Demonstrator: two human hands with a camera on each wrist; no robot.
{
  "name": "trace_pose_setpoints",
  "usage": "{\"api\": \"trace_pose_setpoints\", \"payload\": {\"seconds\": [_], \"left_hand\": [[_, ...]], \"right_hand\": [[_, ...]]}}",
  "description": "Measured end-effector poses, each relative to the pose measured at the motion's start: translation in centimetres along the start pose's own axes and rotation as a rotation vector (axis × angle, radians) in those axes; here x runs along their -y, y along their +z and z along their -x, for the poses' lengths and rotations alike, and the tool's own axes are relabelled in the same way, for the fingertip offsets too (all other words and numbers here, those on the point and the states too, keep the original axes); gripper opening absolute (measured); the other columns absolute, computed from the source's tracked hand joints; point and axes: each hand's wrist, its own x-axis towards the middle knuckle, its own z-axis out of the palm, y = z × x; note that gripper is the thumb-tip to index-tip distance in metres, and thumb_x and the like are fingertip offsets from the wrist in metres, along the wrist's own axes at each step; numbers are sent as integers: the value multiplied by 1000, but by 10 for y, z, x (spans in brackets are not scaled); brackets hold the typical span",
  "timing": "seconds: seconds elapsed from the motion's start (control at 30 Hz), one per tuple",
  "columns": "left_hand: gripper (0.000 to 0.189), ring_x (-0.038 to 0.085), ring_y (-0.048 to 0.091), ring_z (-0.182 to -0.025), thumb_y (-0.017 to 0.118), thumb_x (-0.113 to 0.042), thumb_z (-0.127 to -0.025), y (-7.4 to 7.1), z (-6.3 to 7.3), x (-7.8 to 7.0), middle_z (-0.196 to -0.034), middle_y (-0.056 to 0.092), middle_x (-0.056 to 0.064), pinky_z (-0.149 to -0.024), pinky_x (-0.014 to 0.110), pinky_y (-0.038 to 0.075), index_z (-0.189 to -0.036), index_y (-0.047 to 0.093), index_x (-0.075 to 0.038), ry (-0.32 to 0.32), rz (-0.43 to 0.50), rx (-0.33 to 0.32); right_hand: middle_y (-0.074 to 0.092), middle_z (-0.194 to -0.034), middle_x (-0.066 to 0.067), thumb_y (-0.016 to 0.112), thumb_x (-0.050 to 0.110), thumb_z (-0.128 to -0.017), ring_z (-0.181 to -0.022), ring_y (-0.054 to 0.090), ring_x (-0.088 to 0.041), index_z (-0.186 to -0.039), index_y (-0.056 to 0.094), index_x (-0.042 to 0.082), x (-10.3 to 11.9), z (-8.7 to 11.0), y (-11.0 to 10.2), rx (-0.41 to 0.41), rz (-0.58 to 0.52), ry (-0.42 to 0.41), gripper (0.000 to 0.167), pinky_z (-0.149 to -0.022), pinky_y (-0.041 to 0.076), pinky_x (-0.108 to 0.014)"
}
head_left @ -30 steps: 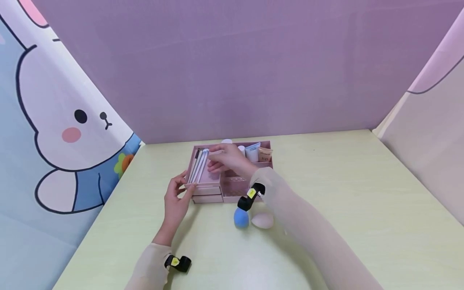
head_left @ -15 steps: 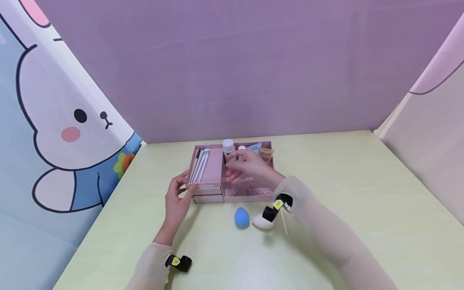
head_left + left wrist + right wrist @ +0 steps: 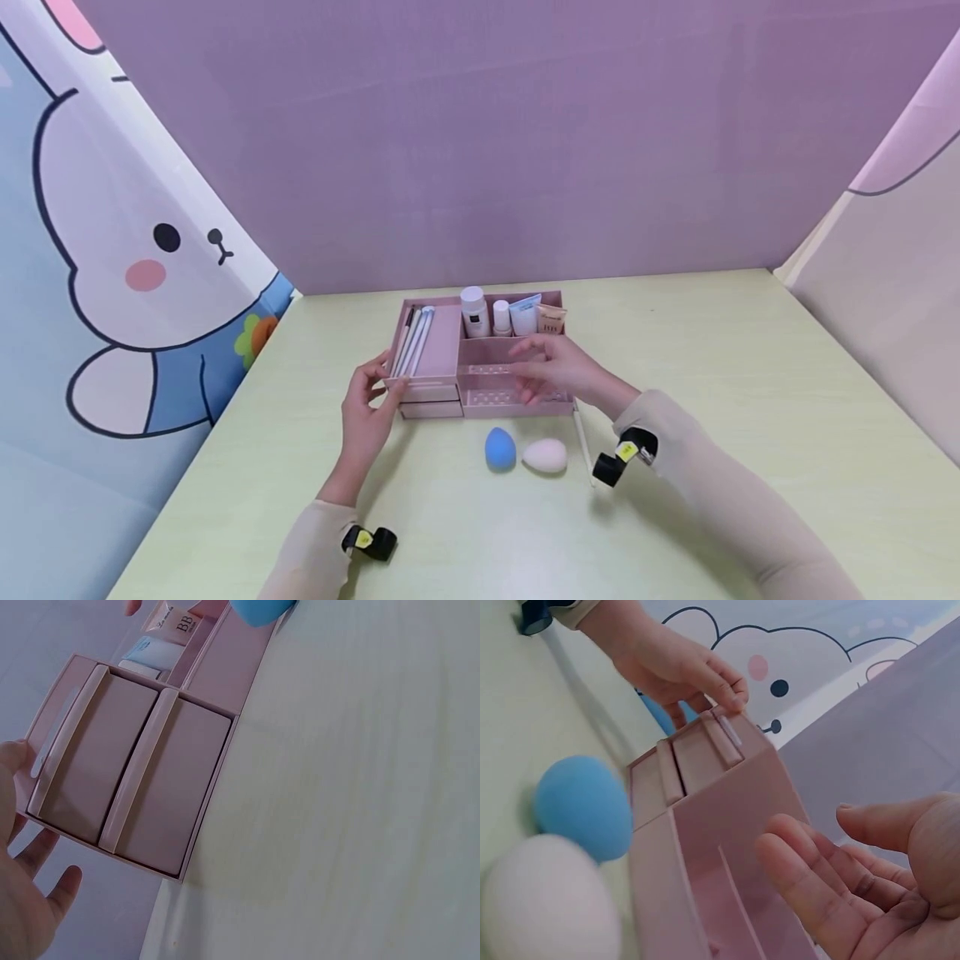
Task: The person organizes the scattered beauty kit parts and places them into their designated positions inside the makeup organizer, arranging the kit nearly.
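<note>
A pink makeup organizer (image 3: pixel 441 337) stands on the table, its two drawer fronts (image 3: pixel 97 757) closed. My left hand (image 3: pixel 366 421) grips its front left corner, thumb on the top edge and fingers along the side. Over the front right compartments hovers my right hand (image 3: pixel 558 368), fingers loosely bent and holding nothing. Several slim brushes or pencils (image 3: pixel 415 342) lie in the left top tray. At the back right stand a white bottle (image 3: pixel 475 312), a smaller white bottle (image 3: pixel 501 318), a pale blue tube (image 3: pixel 525 317) and a beige BB tube (image 3: pixel 551 318).
In front of the organizer, a blue makeup sponge (image 3: pixel 500 450) and a pale pink makeup sponge (image 3: pixel 546 456) lie side by side. A thin white stick (image 3: pixel 583 446) rests near the organizer's right front corner. A purple backdrop (image 3: pixel 487 150) rises behind the table.
My right hand has moved from above the brush tray rightward and toward me, uncovering the bottles, the front compartments and the white stick. My left hand has stayed at its corner.
</note>
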Motion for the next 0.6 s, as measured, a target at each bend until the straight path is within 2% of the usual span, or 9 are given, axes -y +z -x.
{"api": "trace_pose_setpoints", "payload": {"seconds": [0.17, 0.47, 0.6], "left_hand": [[21, 44, 57, -114, 66, 10, -88, -2, 2, -18, -134, 57, 29, -83, 29, 47, -96, 48, 14, -6, 0, 15], [22, 45, 58, -113, 67, 10, -88, -2, 1, -19, -134, 57, 28, -82, 28, 47, -97, 48, 14, 2, -2, 20], [21, 44, 58, -112, 67, 10, -88, -2, 1, -19, -133, 57, 28, -82, 31, 47, -97, 48, 14, -1, -1, 17]], "right_hand": [[70, -81, -17, 63, 8, -97, -62, 69, -19, -124, 50, -12, -12, 17, -9, 12, 13, 21, 36, -64, 60, -41], [67, -75, -12, 62, 6, -96, -60, 67, -18, -122, 48, -13, -35, 42, -24, 37, 5, 60, 35, -61, 60, -39], [68, -74, -13, 64, 6, -95, -59, 66, -18, -118, 50, -14, -42, 51, -30, 54, 4, 81, 33, -58, 59, -37]]}}
